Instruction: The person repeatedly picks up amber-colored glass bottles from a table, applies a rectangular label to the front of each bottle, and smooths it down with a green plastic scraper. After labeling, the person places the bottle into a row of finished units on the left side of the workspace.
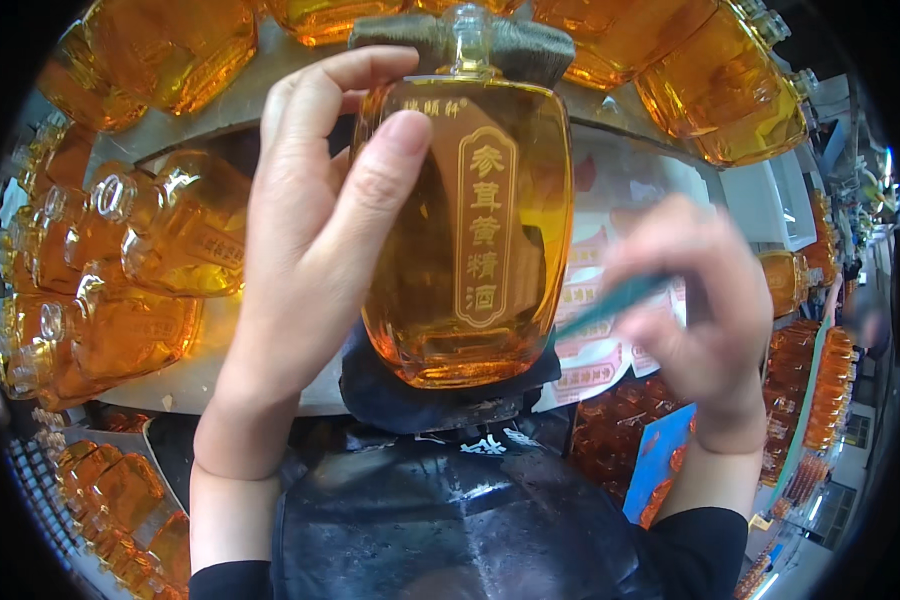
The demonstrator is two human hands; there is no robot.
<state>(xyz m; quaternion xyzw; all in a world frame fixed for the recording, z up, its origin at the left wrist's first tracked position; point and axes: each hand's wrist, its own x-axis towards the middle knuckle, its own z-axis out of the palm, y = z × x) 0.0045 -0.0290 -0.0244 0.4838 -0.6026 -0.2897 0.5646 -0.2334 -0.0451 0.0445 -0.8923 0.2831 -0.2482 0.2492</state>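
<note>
A glass bottle (420,300) of amber liquid lies in front of me with its neck pointing away. Gold characters in a gold-outlined frame mark its upper face. My left hand (315,200) grips its upper left shoulder, thumb across the front and fingers behind the edge. Dark cloth (370,385) is under the bottle's base, and a grey padded rest (540,50) is under the neck. Blurred by motion, my right hand (705,300) pinches a thin, pointed green tool (610,305) just right of the bottle. Its exact kind is unclear.
Printed label sheets (595,370) with red and gold designs lie right of the bottle. More amber bottles (195,225) crowd the left, with others (720,80) along the far side. A white bin (770,205) stands at the right. My dark apron (450,520) fills the near side.
</note>
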